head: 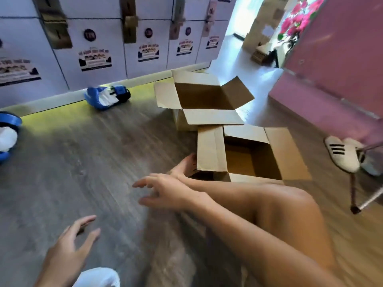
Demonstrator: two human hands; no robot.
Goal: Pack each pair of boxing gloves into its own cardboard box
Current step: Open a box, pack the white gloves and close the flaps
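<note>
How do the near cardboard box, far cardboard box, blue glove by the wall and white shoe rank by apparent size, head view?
1. near cardboard box, far cardboard box: alike, unranked.
2. blue glove, white shoe: alike; glove lies farther off.

I've got a glove (106, 98) by the wall, bright blue with a white palm and a black strap. The second glove (8, 135) at the left edge is the same blue and white. Both cardboard boxes read plain tan: the far box (165, 96), darker brown inside, and the near box (210, 150). The floor (83, 162) is grey-brown wood grain, with a yellow-green strip (51, 116) along the wall's foot. The stacked cartons (99, 21) behind are white with dark round logos and printed labels. On the right there's a pink panel (342, 59) and pink flowers (296, 21) with green leaves. Below them, a white shoe (342, 154) with three black stripes.
</note>
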